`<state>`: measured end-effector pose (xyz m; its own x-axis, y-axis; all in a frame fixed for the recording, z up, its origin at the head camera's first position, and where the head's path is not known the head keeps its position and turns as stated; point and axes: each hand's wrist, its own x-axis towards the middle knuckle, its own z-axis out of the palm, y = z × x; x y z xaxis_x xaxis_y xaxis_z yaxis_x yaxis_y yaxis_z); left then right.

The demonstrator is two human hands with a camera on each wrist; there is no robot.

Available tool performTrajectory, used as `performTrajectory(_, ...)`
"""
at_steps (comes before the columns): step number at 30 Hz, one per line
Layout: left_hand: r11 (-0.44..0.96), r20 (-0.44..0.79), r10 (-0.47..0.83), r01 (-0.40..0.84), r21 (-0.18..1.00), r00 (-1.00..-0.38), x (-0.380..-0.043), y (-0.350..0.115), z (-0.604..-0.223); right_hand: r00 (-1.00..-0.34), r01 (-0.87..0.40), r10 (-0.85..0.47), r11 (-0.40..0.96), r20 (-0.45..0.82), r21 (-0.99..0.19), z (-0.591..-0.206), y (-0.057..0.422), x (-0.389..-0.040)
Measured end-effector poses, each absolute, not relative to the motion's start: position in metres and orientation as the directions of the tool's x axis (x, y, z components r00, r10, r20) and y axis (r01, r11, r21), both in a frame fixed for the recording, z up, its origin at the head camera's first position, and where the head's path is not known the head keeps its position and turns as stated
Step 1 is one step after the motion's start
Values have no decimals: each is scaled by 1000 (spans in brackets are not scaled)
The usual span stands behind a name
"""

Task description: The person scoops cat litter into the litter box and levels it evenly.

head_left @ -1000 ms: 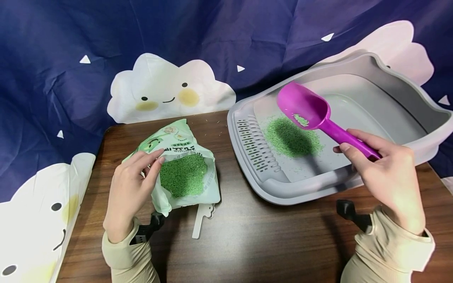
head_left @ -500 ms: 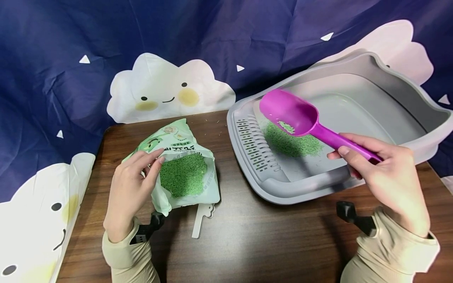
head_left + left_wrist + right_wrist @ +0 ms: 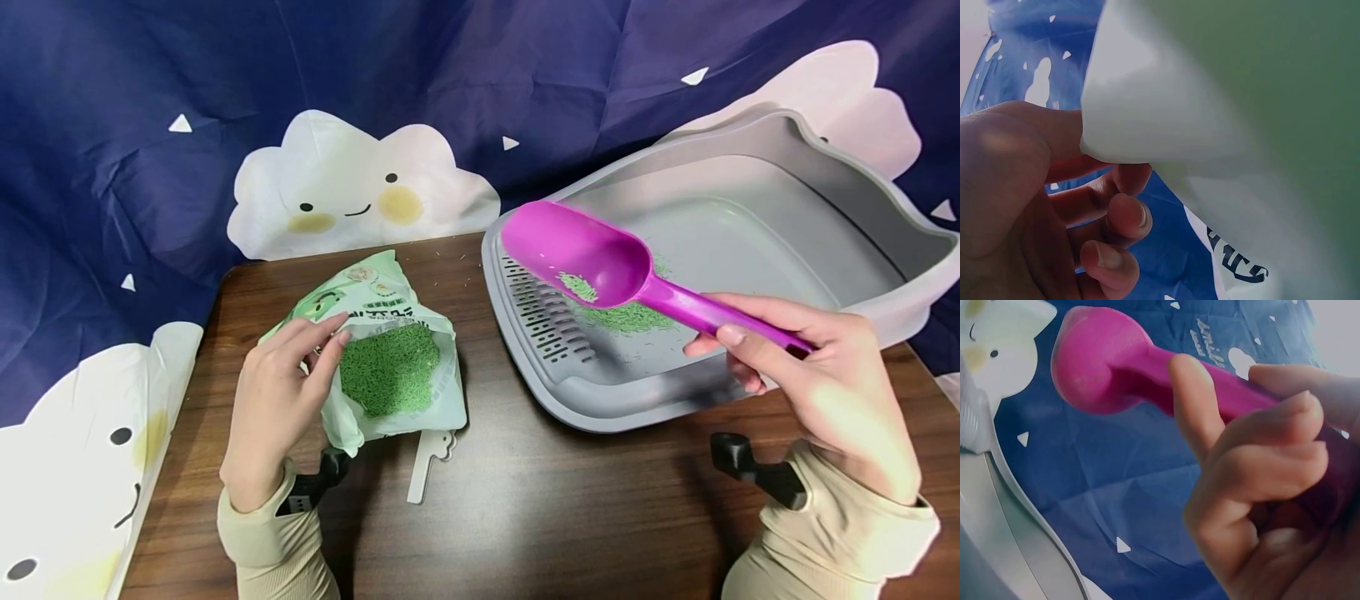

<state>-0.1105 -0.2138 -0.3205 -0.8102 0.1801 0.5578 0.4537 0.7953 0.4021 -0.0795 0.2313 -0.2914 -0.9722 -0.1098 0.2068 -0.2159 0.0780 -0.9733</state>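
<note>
Head view: the right hand (image 3: 817, 375) grips the handle of a purple scoop (image 3: 577, 258), which hangs above the slotted end of a gray tray (image 3: 600, 418), its open lip near the tray's left rim. A small heap of green pellets (image 3: 579, 287) lies in the scoop, and a larger pile (image 3: 630, 318) sits on the tray floor, partly hidden. On the table (image 3: 540, 500), just beside the tray, stands a green bag (image 3: 356, 296), its mouth open on plenty more pellets; the left hand (image 3: 277, 392) is at its edge. With the scoop so near the rim, it seems wise to hold the bowl level and move it smoothly, lest loose bits drop outside. Left wrist view: thumb and forefinger pinch the bag's film, while the other fingers curl loosely, free of it. That light hold should do to spread the mouth, as long as the flap is drawn well aside. Right wrist view: the handle lies between thumb and forefinger, the remaining fingers bent loosely below. Such a grip leaves the wrist easy to turn, though a heavier load would probably want those fingers wrapped round too.
</note>
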Motion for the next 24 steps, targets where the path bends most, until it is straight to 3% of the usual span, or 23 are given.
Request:
performTrajectory(6, 795, 558, 182, 456, 401, -809, -111, -214, -320, -963, -197, -213, 145, 164, -970, -288, 228, -75)
performTrajectory(14, 795, 556, 182, 454, 402, -811, -111, -213, -320, -949, -223, -302, 437, 92, -871, -283, 219, -69)
performTrajectory(24, 799, 550, 172, 442, 407, -817, -111, -215, -320, -908, -185, -419, 392, 4, -901, -286, 206, -70)
